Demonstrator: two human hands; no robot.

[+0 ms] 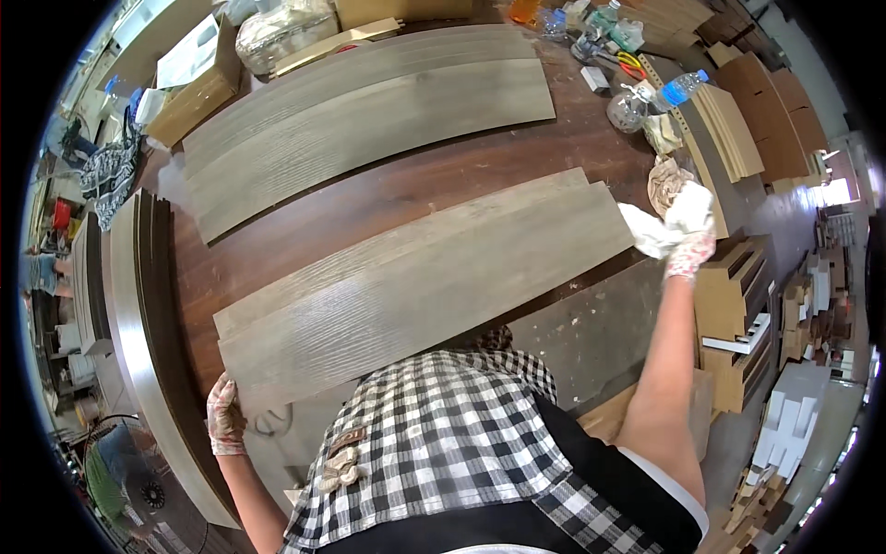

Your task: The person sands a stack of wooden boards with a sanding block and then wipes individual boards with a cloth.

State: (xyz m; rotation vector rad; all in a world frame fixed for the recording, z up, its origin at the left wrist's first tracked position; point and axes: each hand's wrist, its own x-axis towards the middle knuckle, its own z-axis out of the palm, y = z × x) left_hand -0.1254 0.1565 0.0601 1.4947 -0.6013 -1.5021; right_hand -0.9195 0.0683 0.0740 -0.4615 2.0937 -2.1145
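Observation:
A grey wood-grain plank (434, 291) lies across the near part of the table, overlapping a similar plank beneath it. My left hand (226, 417), in a thin red-and-white patterned glove, grips the near left corner of the top plank, its fingers partly hidden at the edge. At the plank's right end, my right hand (692, 251), gloved the same way, is closed on a white cloth (690, 210). Part of the cloth hangs left against the plank's end. A crumpled tan rag (666, 185) lies just beyond it.
Overlapping grey planks (369, 129) lie at the far side of the brown table (388, 203). Plastic bottles (681, 89), scissors (631, 66) and a small white box (594, 79) sit far right. Long boards (138, 342) stand at the left; cartons (734, 286) stack at the right.

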